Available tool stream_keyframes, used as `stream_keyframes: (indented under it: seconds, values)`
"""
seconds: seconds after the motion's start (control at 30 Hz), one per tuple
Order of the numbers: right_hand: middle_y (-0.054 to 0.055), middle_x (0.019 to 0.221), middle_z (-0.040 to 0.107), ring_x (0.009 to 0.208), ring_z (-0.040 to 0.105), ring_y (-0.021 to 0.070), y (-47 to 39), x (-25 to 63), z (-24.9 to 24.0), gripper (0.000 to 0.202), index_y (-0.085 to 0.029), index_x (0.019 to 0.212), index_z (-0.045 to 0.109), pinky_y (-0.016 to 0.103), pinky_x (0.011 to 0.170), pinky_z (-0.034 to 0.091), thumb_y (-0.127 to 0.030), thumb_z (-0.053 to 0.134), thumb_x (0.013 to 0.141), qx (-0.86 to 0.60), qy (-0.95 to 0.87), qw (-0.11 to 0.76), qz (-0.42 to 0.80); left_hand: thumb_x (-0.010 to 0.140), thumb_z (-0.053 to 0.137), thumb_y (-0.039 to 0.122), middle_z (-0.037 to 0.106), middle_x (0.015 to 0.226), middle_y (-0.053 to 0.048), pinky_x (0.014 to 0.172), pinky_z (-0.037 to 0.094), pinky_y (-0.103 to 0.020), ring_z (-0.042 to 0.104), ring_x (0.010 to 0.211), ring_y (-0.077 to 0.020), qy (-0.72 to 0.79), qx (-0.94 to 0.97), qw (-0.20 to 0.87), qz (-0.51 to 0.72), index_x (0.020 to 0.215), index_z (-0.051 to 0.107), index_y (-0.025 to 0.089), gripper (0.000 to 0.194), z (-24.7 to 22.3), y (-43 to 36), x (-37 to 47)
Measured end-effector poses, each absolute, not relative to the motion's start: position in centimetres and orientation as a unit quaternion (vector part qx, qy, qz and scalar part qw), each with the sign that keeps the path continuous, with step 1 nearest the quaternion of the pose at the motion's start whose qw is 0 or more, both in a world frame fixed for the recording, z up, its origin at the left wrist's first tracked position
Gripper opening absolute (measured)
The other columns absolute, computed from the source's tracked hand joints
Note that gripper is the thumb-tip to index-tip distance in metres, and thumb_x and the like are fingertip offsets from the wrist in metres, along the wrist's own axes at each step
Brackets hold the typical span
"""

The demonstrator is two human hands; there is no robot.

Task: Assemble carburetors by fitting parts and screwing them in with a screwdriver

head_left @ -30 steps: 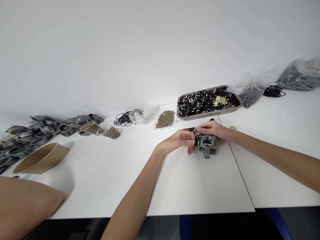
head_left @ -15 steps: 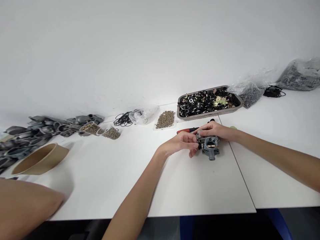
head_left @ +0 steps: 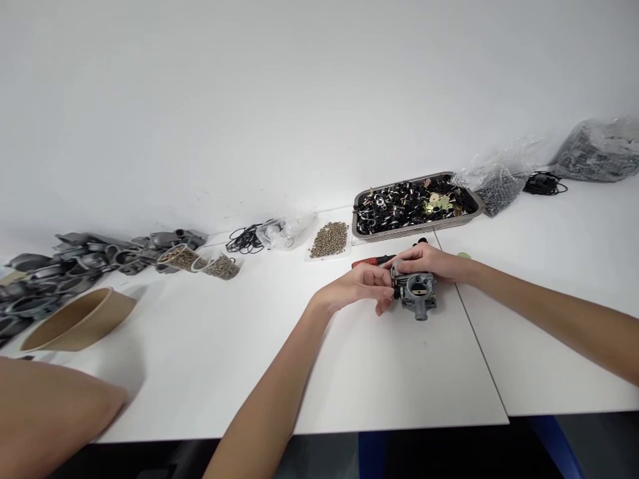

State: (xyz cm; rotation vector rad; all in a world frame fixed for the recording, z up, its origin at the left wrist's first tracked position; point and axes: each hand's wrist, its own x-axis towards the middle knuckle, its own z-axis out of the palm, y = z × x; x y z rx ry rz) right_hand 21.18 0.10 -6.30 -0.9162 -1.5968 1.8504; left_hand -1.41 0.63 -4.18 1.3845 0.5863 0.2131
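Note:
A grey metal carburetor-like part (head_left: 420, 293) rests on the white table, its round bore facing the camera. My right hand (head_left: 424, 258) is closed on the top of it, with fingers over its upper left edge. At its left side, my left hand (head_left: 367, 286) pinches a small dark knob-like piece that sticks out of the body. Just behind my hands lies a screwdriver with a red handle (head_left: 367, 262), its front partly hidden by my right hand.
Behind stand a metal tray (head_left: 419, 231) of black fittings, a small tray of brass pieces (head_left: 329, 239) and plastic bags (head_left: 499, 189). Leftward are two cups (head_left: 217, 265), grey metal parts (head_left: 80, 256), a tan container (head_left: 84, 319) and another person's arm (head_left: 54, 412).
The whole view has shifted very slightly. Both hands keep their places on the grey metal part.

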Motion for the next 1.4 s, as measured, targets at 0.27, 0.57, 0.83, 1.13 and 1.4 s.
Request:
stream_keyframes:
  seconds: [0.27, 0.57, 0.83, 1.13, 1.4]
  values:
    - [0.009, 0.115, 0.068, 0.097, 0.062, 0.0165, 0.3, 21.7, -4.6, 0.054, -0.016, 0.118, 0.070, 0.026, 0.079, 0.048, -0.057, 0.068, 0.083, -0.367, -0.646, 0.240, 0.624, 0.079, 0.072, 0.039, 0.064, 0.062, -0.005, 0.059, 0.046, -0.028, 0.058, 0.053, -0.0128, 0.306, 0.657, 0.652, 0.222, 0.074, 0.059, 0.012, 0.030, -3.1, 1.1, -2.7]
    - [0.008, 0.111, 0.068, 0.093, 0.062, 0.0231, 1.4, 28.5, 3.9, 0.028, -0.025, 0.105, 0.074, 0.031, 0.071, 0.046, -0.042, 0.062, 0.086, -0.497, -0.817, 0.029, 0.291, 0.078, 0.062, 0.031, 0.063, 0.097, -0.006, 0.077, 0.046, -0.029, 0.056, 0.091, -0.0172, 0.430, 0.720, 0.389, 0.383, 0.085, 0.062, 0.018, 0.015, -4.8, 2.3, -2.3]
    - [0.008, 0.093, 0.068, 0.056, 0.054, 0.0135, 1.8, 28.8, 0.4, 0.029, -0.021, 0.087, 0.071, 0.025, 0.047, 0.033, -0.019, 0.078, 0.059, -0.579, -0.779, -0.101, 0.218, 0.077, 0.062, 0.022, 0.060, 0.102, -0.009, 0.095, 0.045, -0.042, 0.053, 0.099, -0.0243, 0.460, 0.799, 0.292, 0.252, 0.102, 0.067, 0.020, 0.026, -6.8, 1.9, -1.1]
    - [0.004, 0.076, 0.063, 0.046, 0.045, 0.0082, 2.2, 28.7, -1.4, 0.019, -0.017, 0.063, 0.064, 0.024, 0.045, 0.028, -0.010, 0.077, 0.051, -0.579, -0.779, -0.100, 0.219, 0.071, 0.070, 0.021, 0.067, 0.097, -0.006, 0.086, 0.048, -0.034, 0.058, 0.084, -0.0174, 0.486, 0.756, 0.349, 0.263, 0.097, 0.071, 0.020, 0.025, -7.0, 3.0, -2.0]
    - [0.006, 0.090, 0.065, 0.056, 0.053, 0.0121, 1.8, 27.6, 0.1, 0.018, -0.016, 0.073, 0.066, 0.026, 0.053, 0.035, -0.006, 0.070, 0.059, -0.598, -0.752, -0.162, 0.227, 0.063, 0.081, 0.029, 0.071, 0.082, -0.005, 0.069, 0.051, -0.027, 0.065, 0.072, -0.0145, 0.483, 0.647, 0.470, 0.356, 0.093, 0.070, 0.015, 0.034, -5.6, 3.0, -2.4]
